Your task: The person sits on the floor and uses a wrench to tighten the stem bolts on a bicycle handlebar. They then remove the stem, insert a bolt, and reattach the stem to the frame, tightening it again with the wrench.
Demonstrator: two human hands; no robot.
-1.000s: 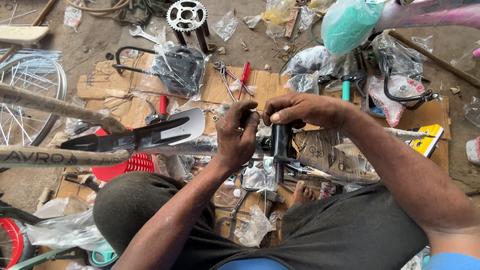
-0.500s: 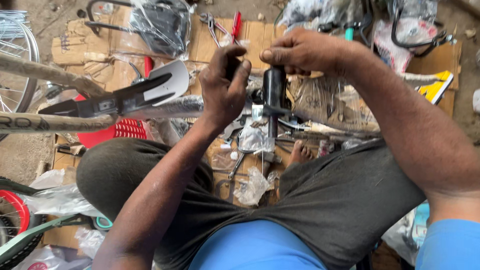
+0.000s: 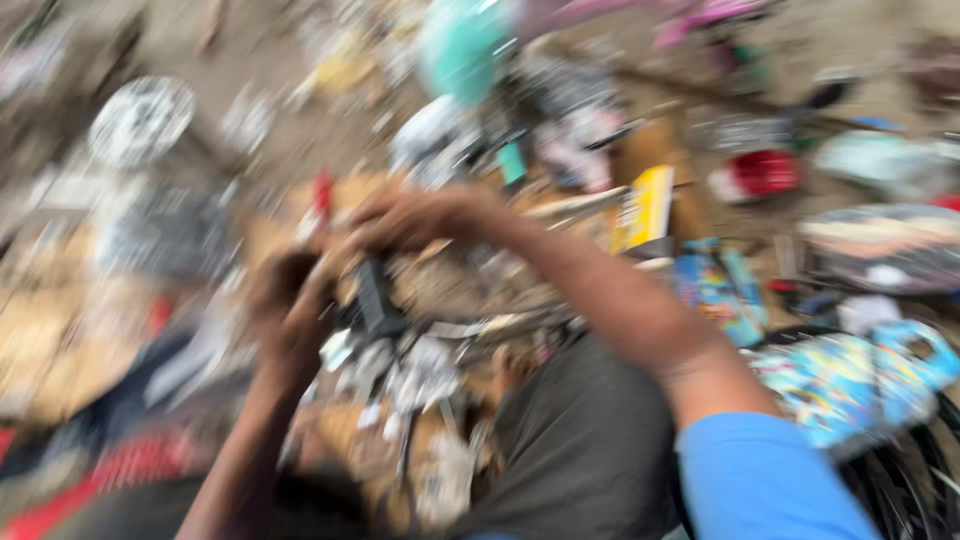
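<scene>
The picture is badly smeared by motion. My right hand (image 3: 410, 215) reaches in from the right, its fingers curled over the top of a black cylindrical bicycle part (image 3: 372, 295) that stands upright in the middle. My left hand (image 3: 285, 310) comes up from below on the left and sits against the left side of the same part with curled fingers; the blur hides its grip. Crumpled clear plastic wrapping (image 3: 400, 365) lies just under the part. My grey-trousered leg (image 3: 590, 440) and blue sleeve (image 3: 760, 480) fill the lower right.
Cluttered ground all round: a toothed chainring (image 3: 140, 120) far left, a red-handled tool (image 3: 320, 195), a yellow card (image 3: 645, 205), a teal object (image 3: 460, 45) at the top, a red item (image 3: 755, 172), blue patterned packets (image 3: 850, 380) at right, cardboard (image 3: 40, 340) at left.
The view has swung sharply right and upward and gone blurred. Both hands stay at the black part, which now sits left of centre.
</scene>
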